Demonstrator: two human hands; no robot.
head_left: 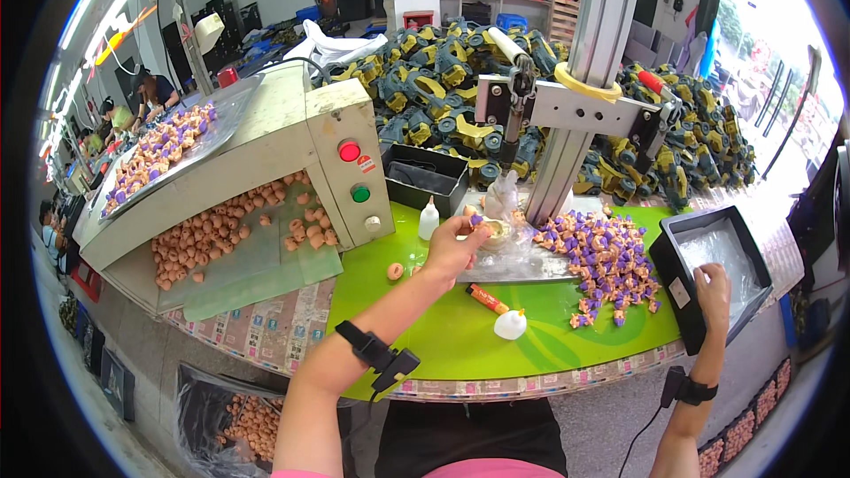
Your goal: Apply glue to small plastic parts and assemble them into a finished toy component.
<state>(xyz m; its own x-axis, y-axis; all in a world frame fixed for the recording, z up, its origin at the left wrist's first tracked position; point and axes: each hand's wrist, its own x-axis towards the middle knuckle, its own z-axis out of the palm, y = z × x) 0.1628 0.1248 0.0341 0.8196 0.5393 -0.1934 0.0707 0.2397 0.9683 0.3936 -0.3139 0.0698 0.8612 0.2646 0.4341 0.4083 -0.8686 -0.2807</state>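
Note:
My left hand (453, 246) holds a small peach and purple toy piece (475, 220) just above a round fixture (496, 232) at the foot of a metal press (567, 124). My right hand (714, 294) rests inside a black tray (682, 296) lined with clear plastic, fingers curled at its near wall; I cannot tell if it holds a piece. Between the hands lies a heap of purple and peach toy pieces (606, 261) on the green table top (460, 345).
A beige machine (292, 142) with red and green buttons spills peach toy heads (221, 230) at left. A white squeeze bottle (428, 219), an orange tube (487, 299), a white cap (511, 325) and a stray peach piece (395, 271) lie nearby. Yellow and grey toys (443, 80) are piled behind.

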